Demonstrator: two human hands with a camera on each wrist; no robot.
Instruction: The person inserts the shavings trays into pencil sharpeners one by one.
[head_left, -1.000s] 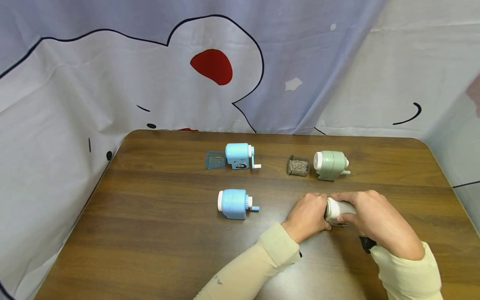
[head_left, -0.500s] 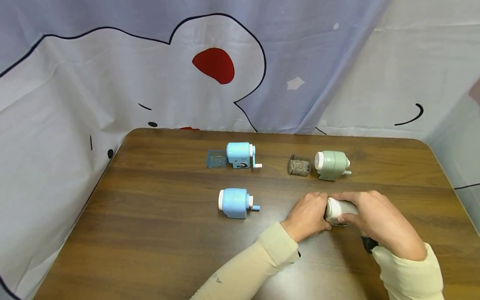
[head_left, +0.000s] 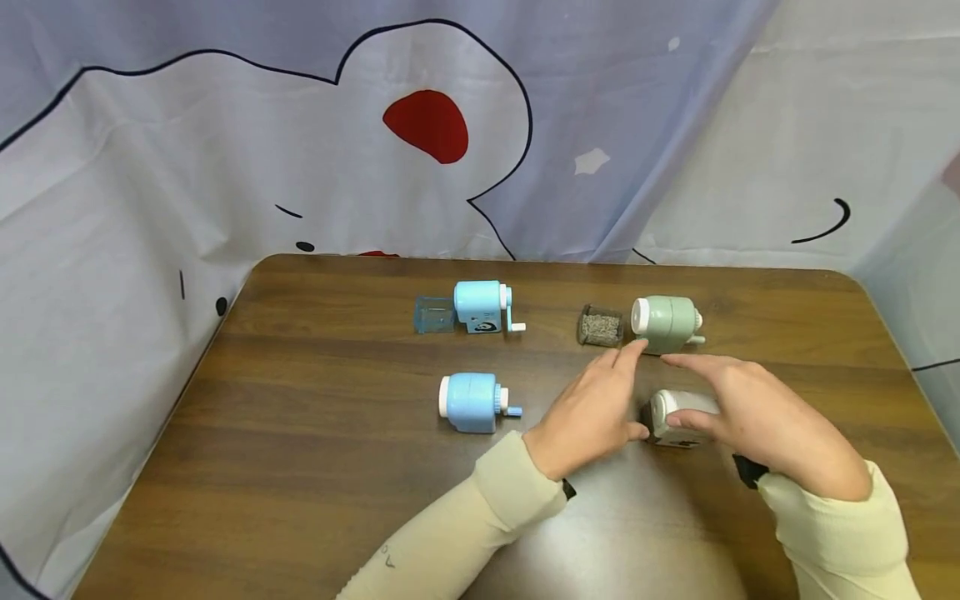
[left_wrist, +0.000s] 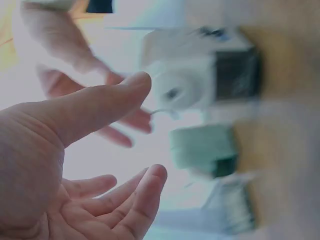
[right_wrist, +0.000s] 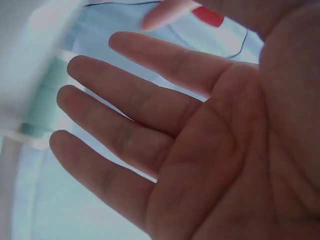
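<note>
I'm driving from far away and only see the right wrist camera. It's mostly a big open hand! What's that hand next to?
Observer: The head view shows the right hand right by the pale sharpener. I can't tell whether they touch.
Operator: Ooh! What's the other hand holding?
Observer: Nothing. Both other views show the left hand empty.
Operator: Are there any blue sharpeners?
Observer: Yes, two, left of the hands in the head view: a light blue sharpener toward the table's far edge and a deeper blue sharpener nearer the person.
</note>
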